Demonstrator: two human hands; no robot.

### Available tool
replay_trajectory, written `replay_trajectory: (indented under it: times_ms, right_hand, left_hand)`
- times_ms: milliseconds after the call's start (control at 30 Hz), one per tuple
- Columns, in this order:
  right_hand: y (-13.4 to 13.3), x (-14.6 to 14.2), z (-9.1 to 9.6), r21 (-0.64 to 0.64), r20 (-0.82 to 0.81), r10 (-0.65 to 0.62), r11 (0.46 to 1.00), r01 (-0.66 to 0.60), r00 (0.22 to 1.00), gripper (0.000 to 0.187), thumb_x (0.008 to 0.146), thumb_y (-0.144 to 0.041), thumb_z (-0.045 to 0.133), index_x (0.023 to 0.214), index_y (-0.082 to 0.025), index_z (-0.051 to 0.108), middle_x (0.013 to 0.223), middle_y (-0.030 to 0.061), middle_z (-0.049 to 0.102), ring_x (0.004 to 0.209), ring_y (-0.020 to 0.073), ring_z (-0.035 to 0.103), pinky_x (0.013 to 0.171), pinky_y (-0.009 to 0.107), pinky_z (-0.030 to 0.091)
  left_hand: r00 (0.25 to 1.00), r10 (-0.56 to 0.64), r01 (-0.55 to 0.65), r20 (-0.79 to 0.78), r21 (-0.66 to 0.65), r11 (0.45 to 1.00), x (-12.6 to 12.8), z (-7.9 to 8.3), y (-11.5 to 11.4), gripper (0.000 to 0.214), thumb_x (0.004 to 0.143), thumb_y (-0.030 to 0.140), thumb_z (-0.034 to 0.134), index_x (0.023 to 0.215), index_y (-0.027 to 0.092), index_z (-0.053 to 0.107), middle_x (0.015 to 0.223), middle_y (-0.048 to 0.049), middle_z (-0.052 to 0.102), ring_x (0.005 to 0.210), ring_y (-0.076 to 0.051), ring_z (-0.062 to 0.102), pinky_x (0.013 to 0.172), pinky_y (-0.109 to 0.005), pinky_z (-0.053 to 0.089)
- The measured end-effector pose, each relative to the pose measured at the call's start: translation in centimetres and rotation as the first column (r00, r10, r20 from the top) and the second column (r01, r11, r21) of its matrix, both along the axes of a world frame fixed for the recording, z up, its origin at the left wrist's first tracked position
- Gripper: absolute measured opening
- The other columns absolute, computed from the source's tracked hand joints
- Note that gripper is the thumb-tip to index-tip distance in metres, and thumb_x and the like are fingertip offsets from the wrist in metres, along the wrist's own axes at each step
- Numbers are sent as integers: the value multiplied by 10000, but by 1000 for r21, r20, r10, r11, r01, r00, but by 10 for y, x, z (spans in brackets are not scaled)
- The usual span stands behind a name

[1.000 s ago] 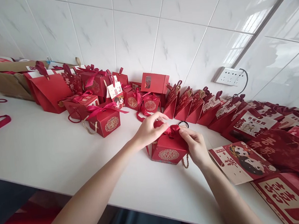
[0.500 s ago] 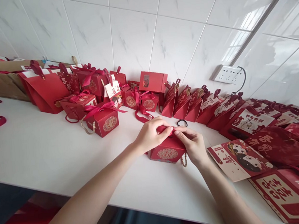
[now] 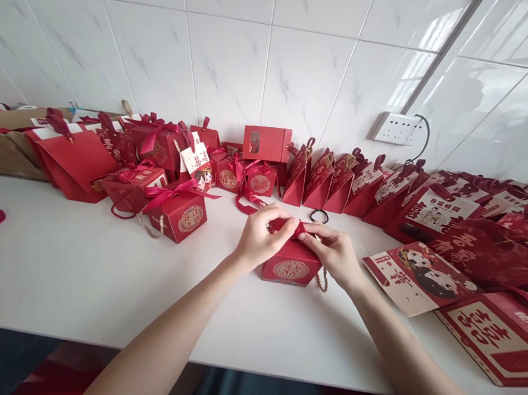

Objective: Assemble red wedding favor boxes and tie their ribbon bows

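A red gift box (image 3: pixel 290 268) with a gold round emblem stands on the white table, a twisted gold cord handle (image 3: pixel 323 281) hanging at its right side. Above its top, both hands pinch a red ribbon (image 3: pixel 299 229). My left hand (image 3: pixel 266 233) is closed on the ribbon from the left, fingertips pressed together. From the right, my right hand (image 3: pixel 332 250) grips it between thumb and fingers. The ribbon's shape is mostly hidden by the fingers. Just behind my hands lies a black ring-shaped band (image 3: pixel 319 216).
Finished-looking red boxes with bows (image 3: pixel 180 214) stand to the left. Red triangular bags (image 3: pixel 296 177) line the tiled wall. Flat printed cards (image 3: pixel 416 277) and a larger red box (image 3: pixel 500 338) lie at the right. A power socket (image 3: pixel 396 128) is on the wall.
The camera view has shifted slightly. My fingers have moved a little on the ribbon, and more of it shows bunched between them. The box stays in place.
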State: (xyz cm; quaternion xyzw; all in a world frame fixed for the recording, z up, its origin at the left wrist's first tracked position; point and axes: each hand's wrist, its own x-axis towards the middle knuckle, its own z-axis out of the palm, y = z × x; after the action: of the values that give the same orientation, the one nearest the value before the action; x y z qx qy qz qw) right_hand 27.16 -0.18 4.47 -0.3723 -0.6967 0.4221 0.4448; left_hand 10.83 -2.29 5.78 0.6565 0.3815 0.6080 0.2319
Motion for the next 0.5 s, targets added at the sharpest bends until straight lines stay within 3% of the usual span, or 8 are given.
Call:
replay_trajectory:
  times_ms: [167,500]
  right_hand:
    - [-1,-1,-2,-43,-56,-26,999,23,998,308,756,-508,671,804,-204,659,818,43,681,685,161,563,620,279,452]
    - [-8,-5,2,38,21,-61,997,60,998,333,793,-537,605,760,-211,670,809,50,680,695,179,559,632,298,437]
  left_hand:
    - [997,77,-77,-12,-77,994,-2,0,4,178,858,308,534,765,171,596,774,-13,643,744,-129,583,671,-224,444]
    - [998,61,-62,-12,-103,993,-5,0,7,208,872,343,533,790,173,621,783,-9,655,754,-130,588,666,-214,445]
